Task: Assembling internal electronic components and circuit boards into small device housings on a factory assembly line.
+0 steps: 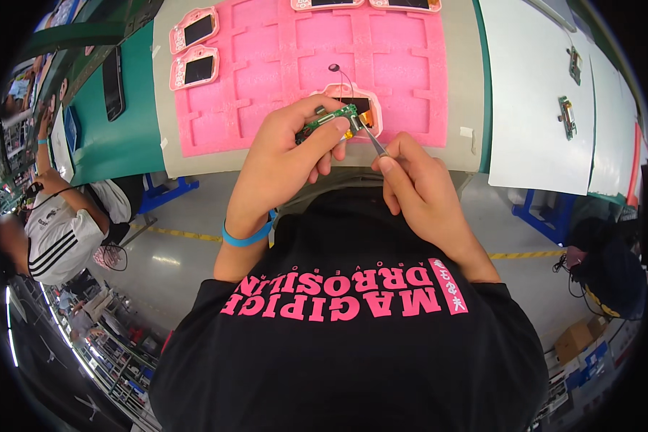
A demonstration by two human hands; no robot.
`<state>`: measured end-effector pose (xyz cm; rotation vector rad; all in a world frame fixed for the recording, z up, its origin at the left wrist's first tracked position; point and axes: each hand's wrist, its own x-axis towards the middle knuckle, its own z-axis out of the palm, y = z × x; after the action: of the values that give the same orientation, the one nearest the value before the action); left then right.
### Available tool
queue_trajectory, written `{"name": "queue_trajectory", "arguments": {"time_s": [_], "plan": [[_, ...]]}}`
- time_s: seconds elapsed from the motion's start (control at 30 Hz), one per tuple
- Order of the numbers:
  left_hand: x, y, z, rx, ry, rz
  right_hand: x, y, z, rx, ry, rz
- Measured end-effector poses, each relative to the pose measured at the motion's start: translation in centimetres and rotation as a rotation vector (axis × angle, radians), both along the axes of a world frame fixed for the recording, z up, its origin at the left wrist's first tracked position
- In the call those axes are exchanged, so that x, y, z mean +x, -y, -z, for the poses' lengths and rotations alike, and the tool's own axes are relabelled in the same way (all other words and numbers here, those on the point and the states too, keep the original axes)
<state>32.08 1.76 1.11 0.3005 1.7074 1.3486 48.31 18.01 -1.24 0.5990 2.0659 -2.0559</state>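
Green circuit board [350,111] gripped in one hand, tweezers [374,142] worked from the other

The left hand [289,147] is closed on the board, thumb across the top and fingers curled beneath, a hold that probably steadies it while leaving its right end free to reach. The right hand [415,175] pinches metal tweezers between thumb and forefinger, their tips angled up to that free end; whether they touch or grip anything there is too small to tell. The two hands are apart from each other, meeting only around the work.

The board is held up over a pink casing [376,115] with a dark screen, which lies on the near part of the pink foam tray [216,126]. Keeping the two so close likely suits the thin wire that runs up to a small round black part [334,68] beyond the fingers (where its lower end joins is hidden).

Raised foam ridges divide the tray into bays, presumably to keep parts from sliding. Two similar casings [196,68] sit at its far left corner. Two loose boards [567,118] rest on the white sheet [533,137] to the right, well apart from the handwork.
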Motion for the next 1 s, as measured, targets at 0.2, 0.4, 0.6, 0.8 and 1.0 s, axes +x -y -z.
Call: {"name": "queue_trajectory", "arguments": {"time_s": [0.2,0.4,0.6,0.8,1.0], "plan": [[0.1,0.0,0.2,0.005,-0.028,0.025,0.2,0.2,0.3,0.111,-0.064,0.000],[0.3,0.2,0.5,0.008,-0.033,0.023,0.2,0.0,0.2,0.067,-0.068,-0.004],[0.5,0.1,0.4,-0.004,-0.021,-0.001,0.2,0.0,0.0,0.019,-0.026,-0.019],[0.6,-0.3,1.4,-0.036,-0.194,0.047,0.5,0.0,0.1,-0.012,-0.026,-0.030],[1.1,-1.8,0.9,-0.016,-0.228,0.040,0.4,-1.4,-1.6,-0.051,0.060,-0.018]]}}
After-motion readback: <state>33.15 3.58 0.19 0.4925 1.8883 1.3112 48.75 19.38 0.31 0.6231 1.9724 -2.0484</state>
